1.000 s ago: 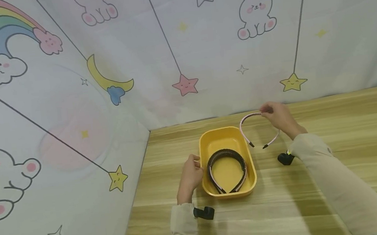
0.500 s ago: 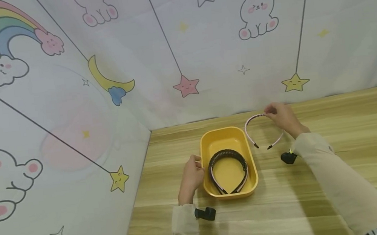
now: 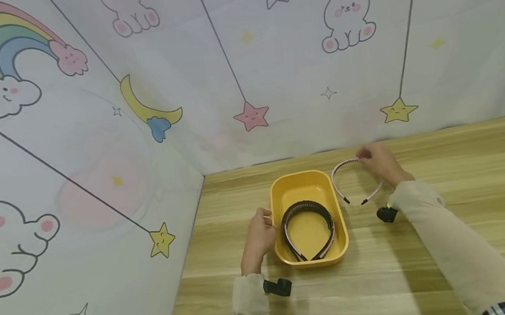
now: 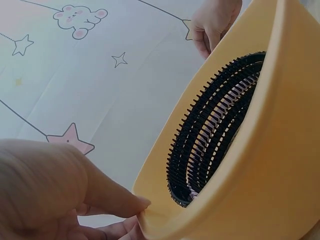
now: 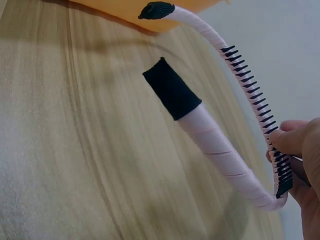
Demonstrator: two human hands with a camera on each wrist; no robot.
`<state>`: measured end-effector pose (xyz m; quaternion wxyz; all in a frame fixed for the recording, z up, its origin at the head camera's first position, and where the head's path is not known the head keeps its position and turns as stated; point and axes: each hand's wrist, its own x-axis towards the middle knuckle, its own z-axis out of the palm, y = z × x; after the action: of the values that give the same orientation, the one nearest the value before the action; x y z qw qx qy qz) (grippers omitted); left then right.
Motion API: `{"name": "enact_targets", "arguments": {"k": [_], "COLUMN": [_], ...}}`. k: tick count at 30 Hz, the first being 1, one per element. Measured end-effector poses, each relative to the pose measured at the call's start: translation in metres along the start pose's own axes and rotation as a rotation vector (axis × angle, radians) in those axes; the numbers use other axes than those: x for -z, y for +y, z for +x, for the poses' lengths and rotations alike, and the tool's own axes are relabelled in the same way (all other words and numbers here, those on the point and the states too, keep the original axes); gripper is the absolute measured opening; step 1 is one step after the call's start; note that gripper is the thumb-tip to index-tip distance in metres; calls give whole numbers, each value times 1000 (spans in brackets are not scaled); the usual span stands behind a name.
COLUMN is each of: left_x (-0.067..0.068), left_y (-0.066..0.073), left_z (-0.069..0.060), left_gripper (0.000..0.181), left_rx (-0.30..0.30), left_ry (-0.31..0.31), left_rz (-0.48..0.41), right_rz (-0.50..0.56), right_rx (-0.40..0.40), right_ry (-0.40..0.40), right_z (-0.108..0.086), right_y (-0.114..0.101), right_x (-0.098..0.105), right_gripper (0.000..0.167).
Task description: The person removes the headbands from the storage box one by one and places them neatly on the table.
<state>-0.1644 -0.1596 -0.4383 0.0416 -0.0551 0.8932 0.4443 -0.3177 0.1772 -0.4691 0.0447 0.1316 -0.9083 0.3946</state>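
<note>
In the head view my left hand (image 3: 259, 234) is at the left side of a yellow plastic bin (image 3: 305, 174). Up close in the left wrist view, the thumb (image 4: 117, 197) and fingers pinch the bin's rim. Several toothed headbands (image 3: 305, 205), mostly black with some pink, lie together inside the bin. To the right of it, my right hand (image 3: 381, 165) pinches a pink-wrapped headband (image 5: 217, 147) near the top of its arch. This headband has black teeth along its inside and black end caps, and its two ends point toward me.
A wood-grain table (image 3: 339, 296) bears the bin. Behind it and on the left stand white cloth walls (image 3: 208, 80) printed with stars, rabbits and a rainbow. A black wrist camera (image 3: 279, 288) sits on the left sleeve, another black camera (image 3: 387, 214) on the right.
My right hand and the pink headband have come slightly toward me and a little away from the bin. The left hand stays at the rim. The head view has shifted slightly.
</note>
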Motion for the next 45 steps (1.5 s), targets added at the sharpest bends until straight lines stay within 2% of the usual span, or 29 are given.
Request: {"name": "enact_targets", "arguments": {"k": [8, 14, 18, 23, 45], "left_x": [0, -1, -1, -1, -1], "left_y": [0, 0, 0, 0, 0], "left_z": [0, 2, 1, 1, 0], "left_gripper": [35, 36, 36, 36, 37], "left_rx": [6, -3, -9, -14, -6], "left_ry": [-6, -6, -5, -11, -2], "left_rz": [-4, 6, 16, 9, -7], "right_rz": [-21, -20, -31, -48, -64], "right_rx": [24, 5, 14, 18, 54], "right_ry": [8, -4, 17, 36, 33], "right_z": [-3, -3, -3, -4, 0], "right_y": [8, 12, 14, 14, 13], "right_x": [-5, -8, -10, -13, -16], "right_gripper": [17, 17, 16, 15, 14]}}
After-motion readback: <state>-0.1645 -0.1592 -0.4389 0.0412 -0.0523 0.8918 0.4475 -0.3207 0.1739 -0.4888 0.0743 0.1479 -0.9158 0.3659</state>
